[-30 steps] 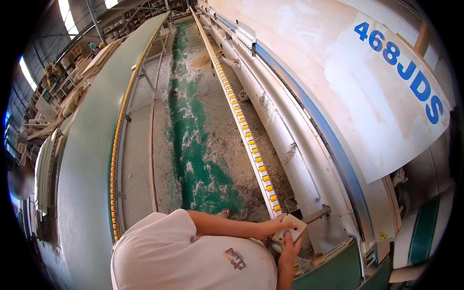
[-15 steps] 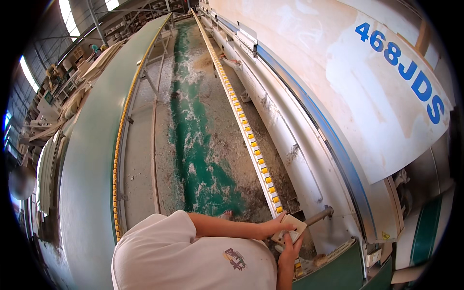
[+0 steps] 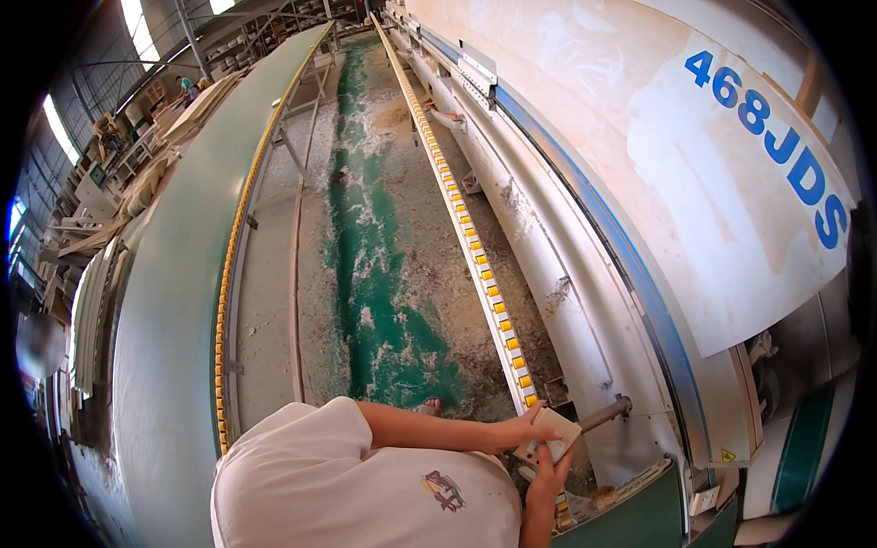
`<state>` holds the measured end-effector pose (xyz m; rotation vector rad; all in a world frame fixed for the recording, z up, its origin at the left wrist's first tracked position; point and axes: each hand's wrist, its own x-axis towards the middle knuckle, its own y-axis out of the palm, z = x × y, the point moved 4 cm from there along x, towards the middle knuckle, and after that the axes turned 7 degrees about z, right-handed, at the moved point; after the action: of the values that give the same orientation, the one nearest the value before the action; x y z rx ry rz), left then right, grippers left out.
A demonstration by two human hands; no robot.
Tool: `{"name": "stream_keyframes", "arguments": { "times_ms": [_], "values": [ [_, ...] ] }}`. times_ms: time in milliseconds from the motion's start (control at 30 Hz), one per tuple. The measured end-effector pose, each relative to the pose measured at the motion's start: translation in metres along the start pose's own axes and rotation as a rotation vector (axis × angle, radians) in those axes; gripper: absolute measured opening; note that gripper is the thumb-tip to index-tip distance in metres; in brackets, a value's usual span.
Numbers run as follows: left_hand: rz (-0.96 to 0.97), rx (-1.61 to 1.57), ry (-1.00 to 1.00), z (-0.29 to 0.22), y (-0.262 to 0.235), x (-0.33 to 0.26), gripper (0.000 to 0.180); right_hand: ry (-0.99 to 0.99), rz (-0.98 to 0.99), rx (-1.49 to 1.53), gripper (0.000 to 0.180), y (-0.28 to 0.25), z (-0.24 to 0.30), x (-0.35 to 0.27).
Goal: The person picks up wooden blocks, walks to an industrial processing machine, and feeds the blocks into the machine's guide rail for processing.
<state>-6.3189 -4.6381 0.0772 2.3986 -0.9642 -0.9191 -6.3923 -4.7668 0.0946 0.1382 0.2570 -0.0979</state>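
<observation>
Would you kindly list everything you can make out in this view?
Pale block: one, cream, lower right of centre
Roller rail: one, white with yellow rollers, centre
Long table: one, grey-green, left
Floor strip: one, green under pale debris, centre
Machine body: one, whitish, right of the rail
Panel: one, white with blue lettering, upper right
Rod: one, brownish, right of the block
Boards: several, tan, upper left
Co-worker: one, teal clothing, far upper left
Shirt: one, whitish, bottom centre
Foot: one, lower centre
Left hand: one, bare, holding the block
Right hand: one, bare, holding the block
</observation>
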Motion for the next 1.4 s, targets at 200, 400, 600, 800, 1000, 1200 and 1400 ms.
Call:
{"name": "stream_keyframes", "arguments": {
  "times_ms": [200,400,600,800,1000,1200,1400],
  "values": [
    [0.006,-0.025,-0.003,-0.001,0.004,-0.002,0.129,0.017,0.002,-0.007,0.078,-0.005,-0.004,-0.002],
    [-0.057,-0.038,-0.026,-0.005,0.005,-0.006,0.107,0.011,-0.008,0.002,0.076,-0.002,-0.002,-0.006],
    [0.023,-0.013,-0.155,-0.008,0.009,0.011,0.054,0.02,0.057,0.064,0.066,-0.008,0.015,0.002],
    [0.105,-0.21,-0.123,-0.001,0.006,0.005,0.062,-0.1,-0.064,-0.102,0.072,-0.026,0.003,-0.01],
    [0.023,-0.253,-0.156,0.011,-0.011,0.008,0.056,0.03,-0.35,-0.001,0.055,-0.142,0.002,-0.034],
    [-0.042,-0.22,-0.166,0.014,-0.007,0.009,0.056,-0.03,-0.847,-0.274,0.028,-0.329,-0.003,-0.05],
    [-0.123,-0.18,-0.175,0.02,0.017,0.016,0.059,0.046,-1.337,-1.011,0.034,-0.571,0.009,-0.045]
  ]
}}
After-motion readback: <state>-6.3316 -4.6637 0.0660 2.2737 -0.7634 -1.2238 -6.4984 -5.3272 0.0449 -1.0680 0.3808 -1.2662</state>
